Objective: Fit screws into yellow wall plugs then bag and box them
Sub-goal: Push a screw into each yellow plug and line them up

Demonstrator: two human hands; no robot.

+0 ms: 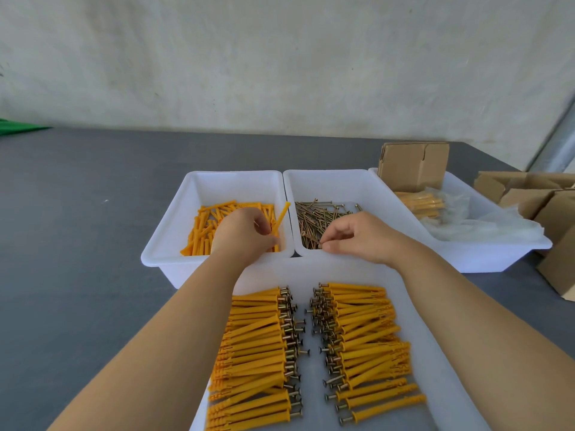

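the left hand pinches one yellow wall plug, tilted up out of the loose plugs under its fingers. the right hand pinches a single screw at the near edge of the screw pile. risks, as a judgement: the raised plug may slip from so light a pinch, or the screw may drag neighbours from the tangle. beyond the hands sit two white bins side by side, plug bin left, screw bin right. below the wrists a white tray holds two rows of fitted plugs, too many to count. right of the right hand, a third bin holds one bagged bundle, with cardboard boxes beside it on the grey bench.
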